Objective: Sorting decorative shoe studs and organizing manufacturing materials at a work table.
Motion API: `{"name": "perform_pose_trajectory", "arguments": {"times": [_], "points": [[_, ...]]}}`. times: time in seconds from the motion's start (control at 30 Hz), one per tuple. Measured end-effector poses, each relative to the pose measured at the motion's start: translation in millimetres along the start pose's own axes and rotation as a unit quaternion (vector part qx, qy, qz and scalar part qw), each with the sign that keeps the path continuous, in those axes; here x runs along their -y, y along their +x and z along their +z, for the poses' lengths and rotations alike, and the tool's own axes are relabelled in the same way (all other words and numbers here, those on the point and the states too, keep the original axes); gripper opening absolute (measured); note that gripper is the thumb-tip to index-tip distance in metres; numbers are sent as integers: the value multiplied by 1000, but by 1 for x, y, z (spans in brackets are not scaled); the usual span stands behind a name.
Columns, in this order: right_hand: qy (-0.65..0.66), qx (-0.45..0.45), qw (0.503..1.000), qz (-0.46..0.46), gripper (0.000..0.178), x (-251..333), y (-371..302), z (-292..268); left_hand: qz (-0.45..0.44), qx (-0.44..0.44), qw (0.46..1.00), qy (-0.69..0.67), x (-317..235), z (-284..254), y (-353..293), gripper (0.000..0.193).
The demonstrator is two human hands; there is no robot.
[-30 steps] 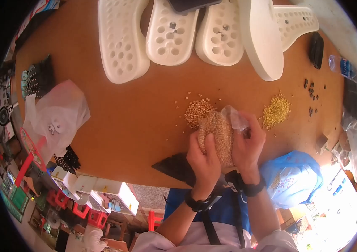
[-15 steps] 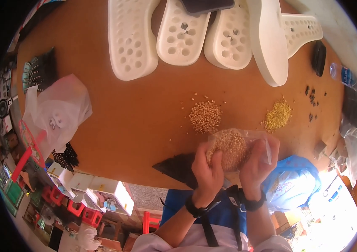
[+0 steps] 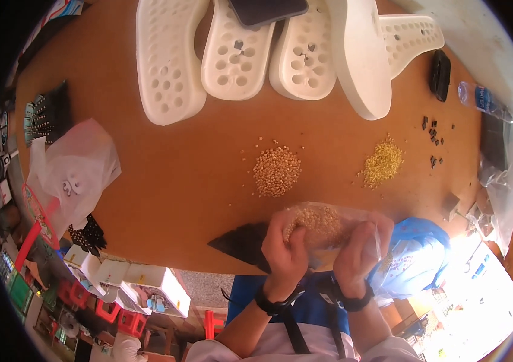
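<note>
Both my hands hold a clear plastic bag (image 3: 316, 224) of small copper-coloured beads above the table's near edge. My left hand (image 3: 285, 246) grips the bag's left end, thumb bent over the beads. At the right end my right hand (image 3: 362, 247) has its fingers closed on the gathered plastic. Just beyond the bag lies a loose pile of copper-coloured beads (image 3: 276, 172), with some strays around it. Farther right is a pile of yellow, gold-toned beads (image 3: 383, 163). A dark pointed piece (image 3: 241, 244) rests by my left hand, partly covered by it.
White moulds with round hollows (image 3: 238, 63) fill the far side, a dark phone-like slab (image 3: 268, 9) on top. Left are a plastic bag (image 3: 81, 163) and bristled pieces (image 3: 45, 114). Right are black bits (image 3: 433, 133), a black case (image 3: 440, 75), a bottle (image 3: 488, 102) and a blue bag (image 3: 416, 259).
The bag has come nearer to me, away from the copper-coloured pile, and looks flatter. Both hands keep their hold. The whole view has shifted, so the table's things appear farther left.
</note>
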State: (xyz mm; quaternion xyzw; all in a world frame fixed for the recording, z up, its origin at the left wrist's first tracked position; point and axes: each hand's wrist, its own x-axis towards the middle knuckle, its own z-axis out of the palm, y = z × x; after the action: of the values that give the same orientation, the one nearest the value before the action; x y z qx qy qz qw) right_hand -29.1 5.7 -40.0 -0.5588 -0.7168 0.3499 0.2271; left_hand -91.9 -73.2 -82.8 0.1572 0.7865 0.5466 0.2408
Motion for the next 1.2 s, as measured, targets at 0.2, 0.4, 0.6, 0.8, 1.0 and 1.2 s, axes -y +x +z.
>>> {"name": "perform_pose_trajectory", "arguments": {"times": [0.2, 0.4, 0.6, 0.8, 1.0, 1.2], "points": [[12, -22, 1000, -11, 18, -1, -4, -12, 45, 26, 998, -22, -6, -5, 0, 36], [62, 32, 998, -10, 16, 6, -4, -26, 81, 65, 992, -68, -9, -7, -1, 30], [95, 50, 994, -3, 19, 7, -8, -33, 131, 67, 986, -77, -12, -8, 0, 22], [188, 54, 981, -11, 21, 5, -12, -34, 146, 70, 984, -72, -19, -10, 0, 18], [225, 61, 972, -33, 19, 0, -15, -37, 143, 77, 984, -71, -26, -16, -3, 20], [155, 104, 981, -42, 18, -4, -18, -54, 136, 98, 983, -70, -34, -24, -5, 34]]}}
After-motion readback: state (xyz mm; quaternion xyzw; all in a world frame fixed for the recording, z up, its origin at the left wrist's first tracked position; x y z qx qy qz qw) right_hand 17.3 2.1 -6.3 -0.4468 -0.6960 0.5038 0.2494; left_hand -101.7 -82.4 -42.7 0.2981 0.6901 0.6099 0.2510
